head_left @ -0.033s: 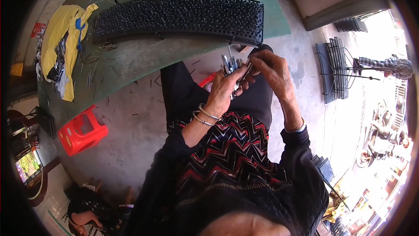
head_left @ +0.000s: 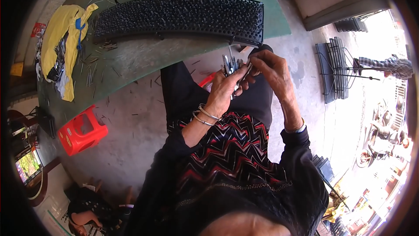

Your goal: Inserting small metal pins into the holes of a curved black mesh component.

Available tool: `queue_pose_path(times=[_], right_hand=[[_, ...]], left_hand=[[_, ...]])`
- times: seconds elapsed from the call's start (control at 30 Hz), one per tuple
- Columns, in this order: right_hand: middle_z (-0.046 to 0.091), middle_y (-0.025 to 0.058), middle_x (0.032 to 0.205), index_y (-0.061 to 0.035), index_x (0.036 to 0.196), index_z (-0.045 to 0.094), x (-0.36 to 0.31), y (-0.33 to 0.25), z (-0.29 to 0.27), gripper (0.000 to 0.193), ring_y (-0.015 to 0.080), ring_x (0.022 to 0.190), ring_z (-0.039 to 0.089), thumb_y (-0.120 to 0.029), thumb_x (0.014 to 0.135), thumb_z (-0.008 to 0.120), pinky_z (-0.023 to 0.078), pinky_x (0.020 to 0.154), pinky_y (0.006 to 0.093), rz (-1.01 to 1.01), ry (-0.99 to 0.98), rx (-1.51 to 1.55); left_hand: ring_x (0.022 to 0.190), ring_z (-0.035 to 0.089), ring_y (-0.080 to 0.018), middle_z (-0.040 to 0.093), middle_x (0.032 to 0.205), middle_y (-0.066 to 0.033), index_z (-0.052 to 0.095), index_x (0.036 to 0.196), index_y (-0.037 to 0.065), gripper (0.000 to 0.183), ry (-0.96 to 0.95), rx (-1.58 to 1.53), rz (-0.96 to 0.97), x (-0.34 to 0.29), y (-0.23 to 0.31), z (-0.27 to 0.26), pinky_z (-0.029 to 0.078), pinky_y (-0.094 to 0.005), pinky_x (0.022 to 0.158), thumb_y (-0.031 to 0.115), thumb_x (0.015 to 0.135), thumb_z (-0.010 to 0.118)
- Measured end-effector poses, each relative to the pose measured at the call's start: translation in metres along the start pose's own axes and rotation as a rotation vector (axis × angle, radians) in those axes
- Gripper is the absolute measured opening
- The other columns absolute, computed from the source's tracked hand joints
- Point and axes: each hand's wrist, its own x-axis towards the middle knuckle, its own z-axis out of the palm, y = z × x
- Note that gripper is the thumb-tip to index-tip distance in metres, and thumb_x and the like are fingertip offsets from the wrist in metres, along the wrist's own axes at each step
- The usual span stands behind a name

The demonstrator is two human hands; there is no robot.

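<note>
My left hand (head_left: pixel 224 85) is closed around a bunch of slim, silvery metal strips (head_left: pixel 231 63) over my lap. Their ends stick up past the thumb, and a few show below the fingers. Beside it, my right hand (head_left: pixel 271 70) pinches with thumb and forefinger at what looks like one thin strip by the left fingertips; the fingers partly hide it. Beyond both hands, a long black perforated metal rack (head_left: pixel 179 15) stands on the green tabletop (head_left: pixel 144 55). Many thin pieces fill its holes.
A torn yellow bag (head_left: pixel 52 31) of metal strips lies at the table's left, with loose strips (head_left: pixel 91 68) scattered nearby and on the floor. A red plastic stool (head_left: pixel 83 132) stands left. Black wire racks (head_left: pixel 334 70) are on the right, near another person's checkered sleeve (head_left: pixel 379 63).
</note>
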Motion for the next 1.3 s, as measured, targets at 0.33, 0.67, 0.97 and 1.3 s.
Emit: queue_pose_path(times=[0.33,0.67,0.97,1.3], right_hand=[[0.066,0.0058,0.081,0.0045,0.096,0.062,0.000,-0.001,-0.003,0.017,0.0098,0.075,0.061,-0.011,0.091,0.060,0.050,0.070,0.0254,0.021,-0.067,-0.019],[0.068,0.0084,0.079,0.0033,0.095,0.062,0.019,-0.011,-0.014,0.008,0.0129,0.074,0.066,-0.002,0.091,0.058,0.051,0.070,0.0254,-0.333,0.335,-0.260],[0.069,0.0082,0.078,-0.0014,0.095,0.063,0.058,-0.002,-0.010,0.007,0.0148,0.073,0.069,-0.004,0.088,0.062,0.051,0.069,0.0266,-0.600,0.495,-0.457],[0.069,0.0084,0.080,-0.0022,0.095,0.061,0.065,0.007,-0.009,0.007,0.0170,0.073,0.069,-0.004,0.088,0.062,0.051,0.068,0.0278,-0.632,0.487,-0.523]], left_hand=[[0.054,0.055,-0.0048,0.069,0.075,-0.0052,0.066,0.093,0.007,0.023,0.009,0.185,0.073,-0.002,-0.003,-0.002,0.029,-0.0173,0.041,0.030,0.093,0.062],[0.059,0.059,-0.0082,0.071,0.086,-0.0113,0.064,0.098,0.005,0.022,0.034,0.058,0.031,0.003,0.001,-0.006,0.037,-0.0182,0.046,0.025,0.092,0.063],[0.055,0.055,-0.0096,0.070,0.087,-0.0138,0.061,0.104,0.006,0.025,-0.043,-0.013,-0.065,0.000,-0.004,-0.002,0.035,-0.0216,0.045,0.028,0.092,0.063],[0.056,0.053,-0.0054,0.068,0.086,-0.0119,0.060,0.105,0.004,0.026,-0.073,-0.019,-0.094,-0.005,-0.005,-0.002,0.038,-0.0192,0.047,0.026,0.092,0.062]])
